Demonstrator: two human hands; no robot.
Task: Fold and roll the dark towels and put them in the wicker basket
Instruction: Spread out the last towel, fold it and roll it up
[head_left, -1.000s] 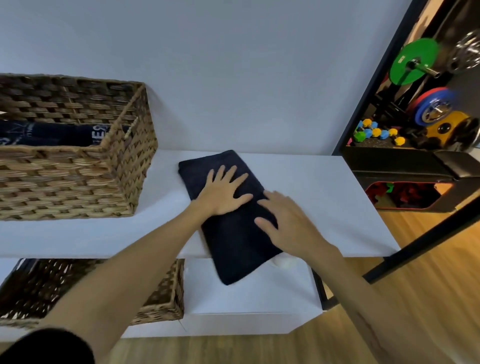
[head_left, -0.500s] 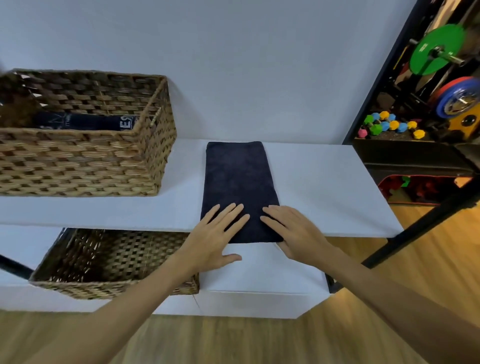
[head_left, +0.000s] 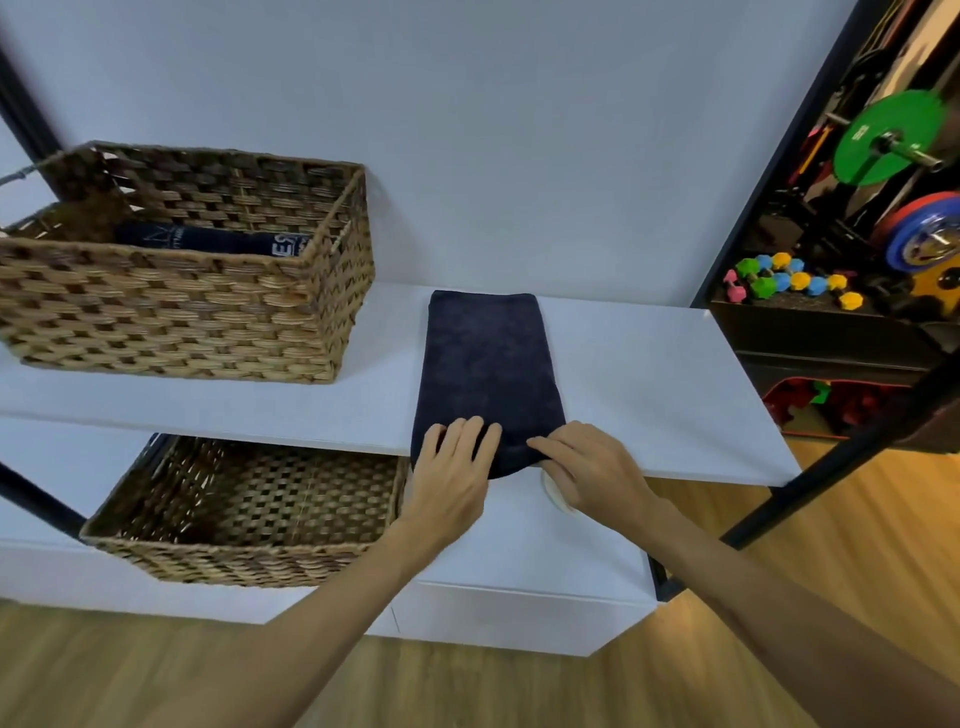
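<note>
Both hands, left hand (head_left: 453, 480) and right hand (head_left: 592, 470), curled their fingers around the folded dark towel's (head_left: 485, 366) near end on the white shelf (head_left: 649, 395), right of the wicker basket (head_left: 182, 306) (another dark towel (head_left: 208, 241) inside).

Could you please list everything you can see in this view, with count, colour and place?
Dark towel: one, navy, folded lengthwise on the upper shelf.
Rolled towel: one, navy with white print, inside the upper basket.
Wicker baskets: two, brown; upper basket on the upper shelf, lower basket below.
Shelf: white.
Weight plates: several, green, red and blue, far right.
Small dumbbells: several, multicoloured, far right.
Left hand, right hand: gripping the towel's near end.
</note>
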